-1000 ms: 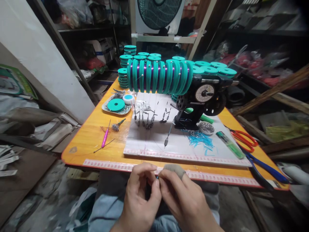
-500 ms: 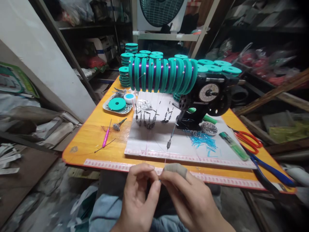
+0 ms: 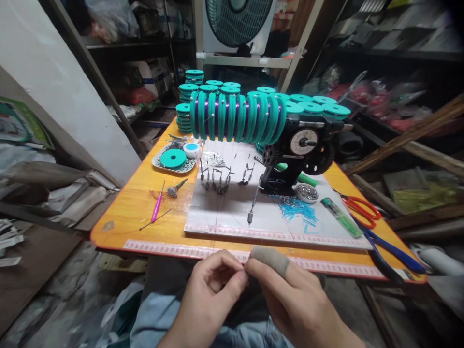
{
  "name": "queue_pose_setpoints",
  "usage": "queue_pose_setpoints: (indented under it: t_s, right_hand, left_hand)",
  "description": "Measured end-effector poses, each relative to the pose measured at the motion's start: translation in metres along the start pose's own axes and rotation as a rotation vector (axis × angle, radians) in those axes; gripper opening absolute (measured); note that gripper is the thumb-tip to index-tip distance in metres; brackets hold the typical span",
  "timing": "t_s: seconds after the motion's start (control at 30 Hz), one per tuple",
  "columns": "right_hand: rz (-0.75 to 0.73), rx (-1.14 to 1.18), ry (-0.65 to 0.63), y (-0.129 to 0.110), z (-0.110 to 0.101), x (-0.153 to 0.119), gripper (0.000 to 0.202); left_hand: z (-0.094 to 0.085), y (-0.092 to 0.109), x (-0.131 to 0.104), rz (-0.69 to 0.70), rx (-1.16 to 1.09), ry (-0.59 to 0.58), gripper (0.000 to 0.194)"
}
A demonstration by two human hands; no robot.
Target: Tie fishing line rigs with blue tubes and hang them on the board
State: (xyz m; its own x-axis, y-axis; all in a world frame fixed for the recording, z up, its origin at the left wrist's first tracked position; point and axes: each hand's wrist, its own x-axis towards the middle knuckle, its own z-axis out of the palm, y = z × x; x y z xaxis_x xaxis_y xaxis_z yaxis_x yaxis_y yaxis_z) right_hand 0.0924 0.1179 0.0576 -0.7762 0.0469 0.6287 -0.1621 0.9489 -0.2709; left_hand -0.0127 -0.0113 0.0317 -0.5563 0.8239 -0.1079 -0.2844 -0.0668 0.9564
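My left hand (image 3: 217,290) and my right hand (image 3: 293,285) meet fingertip to fingertip over my lap, just in front of the table edge. Both are pinched around something too small to make out. A grey cover wraps a finger of the right hand. Beyond them a small dark weight (image 3: 250,217) hangs on a thin line over the white board (image 3: 232,220). Above the board, a row of teal spools (image 3: 237,116) wound with purple thread sits on a black machine (image 3: 281,176). Several dark swivels (image 3: 219,186) dangle beneath the spools.
On the yellow table (image 3: 123,217), a tray (image 3: 155,162) and a pink-handled tool (image 3: 157,208) lie left. At right are a dish of metal bits (image 3: 307,192), blue pieces (image 3: 297,212), a green case (image 3: 340,217), red scissors (image 3: 362,210) and blue-handled pliers (image 3: 398,256).
The camera view has shifted slightly, so the table and machine appear a little further left. My hands sit slightly lower and further right in view, still pinched together.
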Motion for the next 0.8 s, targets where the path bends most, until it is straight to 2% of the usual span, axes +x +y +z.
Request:
queue_pose_setpoints:
  t_s: [0.17, 0.23, 0.33, 0.4, 0.5, 0.57, 0.67, 0.8]
  right_hand:
    - [-0.017, 0.009, 0.044, 0.001, -0.001, -0.009, 0.024]
    - [0.038, -0.083, 0.140, 0.007, -0.005, -0.022, 0.032]
    - [0.192, -0.279, 0.334, 0.024, -0.015, -0.052, 0.056]
    - [0.220, -0.356, 0.283, 0.038, -0.022, -0.074, 0.056]
    - [0.177, -0.333, 0.061, 0.057, -0.027, -0.098, 0.050]
    - [0.150, -0.296, 0.014, 0.063, -0.025, -0.106, 0.050]
    - [0.126, -0.270, 0.050, 0.065, -0.019, -0.108, 0.048]
    - [0.165, -0.294, 0.184, 0.059, -0.012, -0.102, 0.051]
  left_hand:
    - [-0.002, -0.005, -0.002, 0.007, -0.071, -0.074, 0.023]
    - [-0.002, -0.008, -0.004, 0.026, -0.064, -0.071, 0.025]
    - [-0.001, -0.013, -0.006, 0.039, -0.064, -0.019, 0.026]
    - [0.000, -0.015, -0.006, 0.043, -0.088, 0.007, 0.026]
    - [0.002, -0.017, -0.006, 0.047, -0.117, 0.005, 0.023]
    - [0.004, -0.017, -0.007, 0.043, -0.138, 0.026, 0.023]
    - [0.006, -0.017, -0.007, 0.031, -0.155, 0.067, 0.024]
    - [0.006, -0.018, -0.006, 0.026, -0.133, 0.027, 0.024]
